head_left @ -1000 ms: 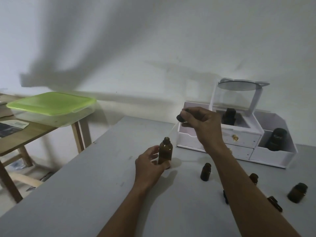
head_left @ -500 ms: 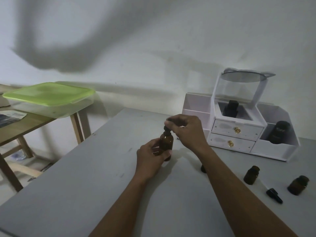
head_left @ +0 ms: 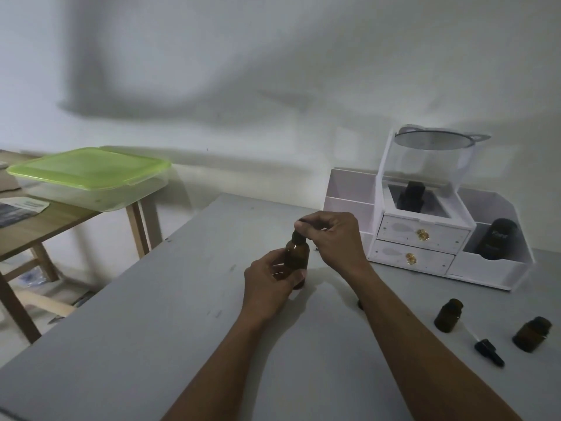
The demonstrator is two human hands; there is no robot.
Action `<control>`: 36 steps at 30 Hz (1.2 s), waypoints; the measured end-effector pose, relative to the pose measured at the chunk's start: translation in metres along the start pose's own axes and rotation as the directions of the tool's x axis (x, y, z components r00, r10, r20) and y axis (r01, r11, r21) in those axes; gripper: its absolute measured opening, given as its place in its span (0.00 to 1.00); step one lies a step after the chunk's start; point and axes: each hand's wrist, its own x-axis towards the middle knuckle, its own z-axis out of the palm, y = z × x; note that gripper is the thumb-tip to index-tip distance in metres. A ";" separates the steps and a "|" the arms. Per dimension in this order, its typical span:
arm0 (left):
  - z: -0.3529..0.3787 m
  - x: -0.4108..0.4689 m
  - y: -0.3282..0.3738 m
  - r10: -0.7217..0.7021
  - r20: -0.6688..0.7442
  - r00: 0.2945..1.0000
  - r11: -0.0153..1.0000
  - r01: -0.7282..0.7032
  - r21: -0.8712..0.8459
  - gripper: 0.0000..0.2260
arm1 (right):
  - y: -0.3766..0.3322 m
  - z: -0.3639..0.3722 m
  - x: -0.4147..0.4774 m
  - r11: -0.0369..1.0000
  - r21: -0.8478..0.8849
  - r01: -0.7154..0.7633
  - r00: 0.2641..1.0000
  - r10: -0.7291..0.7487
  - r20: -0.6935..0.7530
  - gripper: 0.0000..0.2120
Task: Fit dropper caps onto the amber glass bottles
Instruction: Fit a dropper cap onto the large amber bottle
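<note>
Amber bottle (head_left: 297, 259) upright near the middle of the grey tabletop (head_left: 151, 329). The left hand (head_left: 270, 287) holds its body, grip wrapped round the glass; the right hand (head_left: 331, 241) has its grip clamped on the black dropper cap (head_left: 299, 236) at the neck. At right stand a small open bottle (head_left: 448, 315) and a second open bottle (head_left: 532, 334), with a loose dropper (head_left: 488, 351) lying between them. A white organiser (head_left: 425, 238) sits behind.

Dim, soft wall shadows, slightly blurry
</note>
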 end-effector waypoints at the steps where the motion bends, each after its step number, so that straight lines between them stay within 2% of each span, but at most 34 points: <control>1: 0.000 0.000 0.000 0.001 0.000 1.000 1.000 -0.001 0.000 0.20 | 0.000 0.000 0.000 1.000 -0.001 0.000 1.000 0.000 -0.002 0.03; 8: 0.001 0.000 -0.001 -0.012 0.010 1.000 1.000 0.012 0.003 0.21 | -0.006 -0.002 -0.002 1.000 -0.002 0.005 1.000 -0.005 -0.008 0.03; 17: -0.002 -0.004 -0.002 -0.058 0.022 0.998 0.998 0.058 -0.015 0.22 | -0.063 -0.044 0.019 0.981 0.189 0.052 0.996 -0.036 -0.083 0.05; 20: -0.005 -0.009 -0.002 -0.128 -0.019 0.992 0.990 0.126 -0.059 0.29 | -0.081 -0.068 0.022 0.960 0.270 0.076 0.989 -0.038 -0.142 0.05; 24: -0.005 -0.027 0.005 -0.175 -0.210 0.962 0.984 0.163 -0.075 0.17 | -0.087 -0.105 0.012 0.907 0.412 0.085 0.980 -0.002 -0.199 0.04; 26: -0.001 -0.037 0.007 -0.176 -0.235 0.956 0.983 0.160 -0.085 0.13 | -0.081 -0.122 0.002 0.896 0.438 0.069 0.980 0.021 -0.198 0.06; 30: 0.022 -0.051 0.011 -0.149 -0.075 0.986 0.988 0.146 -0.040 0.11 | -0.056 -0.147 -0.018 0.938 0.347 0.015 0.988 0.038 -0.147 0.06; 32: 0.037 -0.055 0.015 -0.130 0.025 0.991 0.991 0.131 -0.023 0.14 | -0.042 -0.152 -0.026 0.948 0.318 -0.005 0.990 0.051 -0.135 0.05; 36: 0.063 -0.052 0.023 -0.063 0.132 0.989 0.998 0.064 -0.006 0.21 | -0.021 -0.153 -0.034 0.966 0.257 -0.041 0.987 0.080 -0.141 0.06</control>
